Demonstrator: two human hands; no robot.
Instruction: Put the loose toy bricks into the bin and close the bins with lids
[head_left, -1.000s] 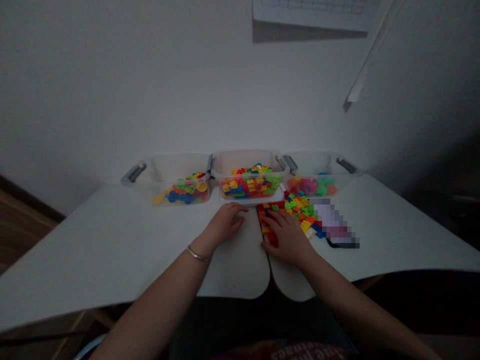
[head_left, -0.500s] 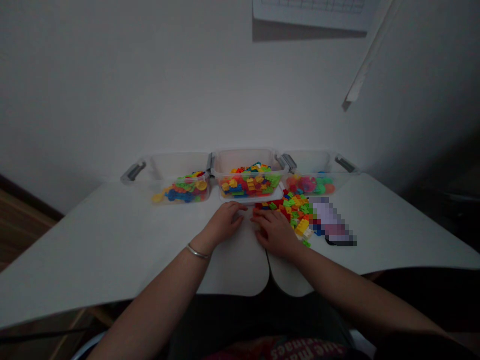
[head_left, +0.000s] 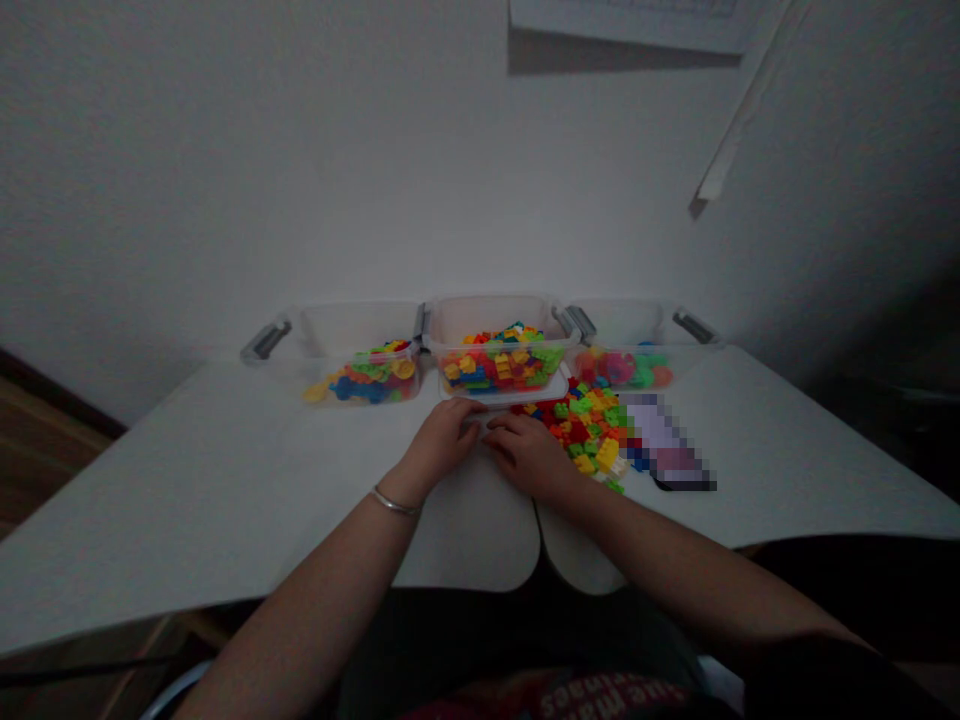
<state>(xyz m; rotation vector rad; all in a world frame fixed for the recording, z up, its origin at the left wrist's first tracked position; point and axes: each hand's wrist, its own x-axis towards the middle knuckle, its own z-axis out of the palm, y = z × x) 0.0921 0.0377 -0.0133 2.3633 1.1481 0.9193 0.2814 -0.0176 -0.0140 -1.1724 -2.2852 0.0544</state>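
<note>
Hands (head_left: 534, 458) near bricks (head_left: 586, 428), likely lid edge (head_left: 561, 387) ahead

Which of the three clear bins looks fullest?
The middle bin: toy bricks heap across nearly its full width; the left bin and right bin look less full.

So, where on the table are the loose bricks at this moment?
The loose bricks lie right of centre in the head view, mostly between the right hand and the pixelated object.
</note>
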